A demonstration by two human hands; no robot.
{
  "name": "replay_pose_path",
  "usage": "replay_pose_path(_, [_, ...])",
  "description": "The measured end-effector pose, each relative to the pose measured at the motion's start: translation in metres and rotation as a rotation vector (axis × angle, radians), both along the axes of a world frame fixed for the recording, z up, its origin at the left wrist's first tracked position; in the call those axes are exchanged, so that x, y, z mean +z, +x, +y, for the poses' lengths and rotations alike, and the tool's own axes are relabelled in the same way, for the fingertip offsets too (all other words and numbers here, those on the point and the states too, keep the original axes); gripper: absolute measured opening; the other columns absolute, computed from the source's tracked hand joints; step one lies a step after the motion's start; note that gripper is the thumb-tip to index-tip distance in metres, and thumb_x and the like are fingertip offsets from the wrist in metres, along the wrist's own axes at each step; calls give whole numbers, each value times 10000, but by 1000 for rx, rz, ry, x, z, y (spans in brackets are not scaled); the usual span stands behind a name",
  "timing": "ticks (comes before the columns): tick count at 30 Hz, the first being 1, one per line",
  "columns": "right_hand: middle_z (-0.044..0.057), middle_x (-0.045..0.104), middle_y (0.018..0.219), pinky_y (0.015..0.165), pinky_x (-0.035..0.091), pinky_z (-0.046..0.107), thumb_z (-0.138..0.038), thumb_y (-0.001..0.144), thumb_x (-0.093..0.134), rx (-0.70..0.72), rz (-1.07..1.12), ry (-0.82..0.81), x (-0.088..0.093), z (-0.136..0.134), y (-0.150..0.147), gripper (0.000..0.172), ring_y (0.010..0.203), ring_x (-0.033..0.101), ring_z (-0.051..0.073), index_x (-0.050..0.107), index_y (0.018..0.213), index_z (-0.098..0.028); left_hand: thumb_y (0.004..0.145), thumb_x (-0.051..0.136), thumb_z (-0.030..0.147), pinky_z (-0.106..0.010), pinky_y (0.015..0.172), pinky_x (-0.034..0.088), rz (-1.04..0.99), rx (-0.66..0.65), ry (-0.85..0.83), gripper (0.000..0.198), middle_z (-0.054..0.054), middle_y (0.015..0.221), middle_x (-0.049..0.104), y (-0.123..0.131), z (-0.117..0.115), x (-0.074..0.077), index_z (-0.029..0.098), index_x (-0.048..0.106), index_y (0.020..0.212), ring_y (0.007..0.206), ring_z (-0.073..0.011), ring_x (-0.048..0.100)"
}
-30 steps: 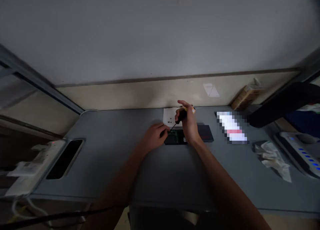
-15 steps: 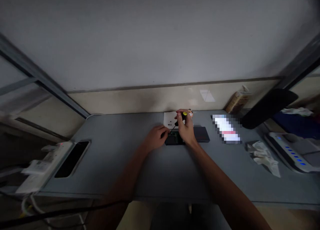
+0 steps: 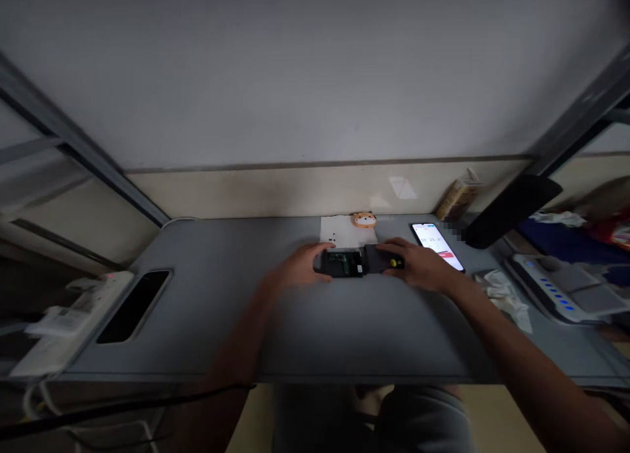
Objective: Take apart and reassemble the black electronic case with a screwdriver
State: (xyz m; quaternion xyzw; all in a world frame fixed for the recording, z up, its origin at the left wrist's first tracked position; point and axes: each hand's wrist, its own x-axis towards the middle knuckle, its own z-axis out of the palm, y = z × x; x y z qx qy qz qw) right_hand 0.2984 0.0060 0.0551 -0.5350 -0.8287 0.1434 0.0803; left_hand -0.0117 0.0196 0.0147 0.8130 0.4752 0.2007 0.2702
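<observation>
An opened black case (image 3: 339, 267) with a green circuit board inside lies on the grey table. My left hand (image 3: 306, 264) has its thumb and fingers around the case's left end. Against the right end of the case sits a flat dark cover (image 3: 375, 259). My right hand (image 3: 420, 264) grips this cover's far end between fingers and thumb. Under that palm shows the yellow-and-black end of a screwdriver (image 3: 395, 263); its shaft is hidden. Just behind the case are a white sheet (image 3: 339, 226) with small dark screws (image 3: 333, 237) and an orange-and-white animal-faced item (image 3: 364, 219).
A lit phone (image 3: 436, 243) lies beyond my right hand, near crumpled tissue (image 3: 504, 299), a black cylinder (image 3: 514, 210) and a carton (image 3: 457, 197). A power strip with blue lights (image 3: 551, 289) is far right. At left lie a dark phone (image 3: 135, 306) and a white power strip (image 3: 101, 312).
My right hand has moved right, from working the screwdriver over the circuit board to gripping the cover. My left hand has left the screwdriver's tip and spread around the case's left end.
</observation>
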Motion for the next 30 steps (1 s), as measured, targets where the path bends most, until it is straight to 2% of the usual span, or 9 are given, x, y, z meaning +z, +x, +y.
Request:
replay_pose_path(3, [75, 683, 1371, 916, 559, 422, -302, 797, 733, 28, 44, -51, 5, 7, 5, 502, 1089, 714, 310, 708, 1298, -297, 708, 881, 335, -396, 881, 589, -19, -14, 25, 714, -101, 1322, 690, 4, 1, -5, 302, 618, 1371, 1106, -308, 693])
replay_pose_path(9, [77, 779, 1159, 843, 573, 413, -307, 735, 786, 70, 135, -108, 16, 16, -5, 419, 992, 744, 318, 780, 1153, -306, 703, 891, 379, -399, 945, 563, 1, -14, 60, 666, -70, 1241, 715, 20, -5, -6, 265, 646, 1311, 1113, -293, 679])
replay_pose_path(13, [83, 727, 1256, 809, 571, 383, -219, 721, 789, 106, 75, -57, 3, 5, -19, 542, 957, 749, 294, 724, 1253, -295, 694, 902, 352, -423, 1045, 509, 18, -2, 108, 642, -69, 1247, 705, 31, -7, -7, 257, 649, 1277, 1189, -298, 647])
replay_pose_path(17, [73, 688, 1345, 804, 570, 398, -254, 762, 790, 93, 84, 2, -11, -2, -34, 493, 965, 743, 297, 719, 1245, -317, 706, 891, 382, -437, 1063, 492, 50, -1, 132, 739, -65, 1292, 681, 35, -7, -12, 296, 582, 1372, 1229, -303, 628])
replay_pose_path(21, [31, 669, 1374, 892, 564, 413, -301, 833, 740, 205, 321, 53, 0, -4, -53, 322, 1015, 723, 255, 742, 1152, -342, 703, 895, 396, -450, 1081, 479, 74, -7, 134, 857, -63, 1340, 665, 32, -5, -12, 328, 494, 1458, 1251, -303, 620])
replay_pose_path(23, [68, 695, 1292, 965, 537, 433, -360, 930, 628, 213, 575, 233, 18, -5, -59, 193, 1118, 684, 256, 751, 1065, -298, 711, 896, 392, -451, 1097, 466, 66, -22, 142, 866, -72, 1368, 653, 30, -5, -10, 322, 482, 1468, 1274, -304, 606])
replay_pose_path(25, [83, 729, 1082, 955, 532, 437, -456, 967, 563, 103, 808, 455, 39, -4, -60, 252, 1085, 674, 253, 734, 954, -271, 725, 891, 392, -451, 1104, 458, 54, -35, 149, 837, -81, 1392, 637, 29, -6, -7, 314, 496, 1459, 1280, -305, 601])
replay_pose_path(27, [73, 704, 954, 838, 549, 401, -628, 952, 499, -98, 991, 597, 53, 1, -56, 425, 932, 671, 230, 698, 900, -255, 740, 882, 384, -445, 1100, 463, 45, -44, 147, 785, -80, 1395, 633, 28, -7, -6, 311, 523, 1434, 1277, -301, 602])
replay_pose_path(30, [-2, 521, 632, 512, 423, 295, -820, 893, 329, -361, 1147, 503, 48, 15, -50, 687, 538, 488, 144, 653, 773, -227, 772, 854, 357, -438, 1090, 471, 30, -44, 150, 663, -71, 1358, 650, 30, -9, -5, 302, 574, 1370, 1268, -291, 605])
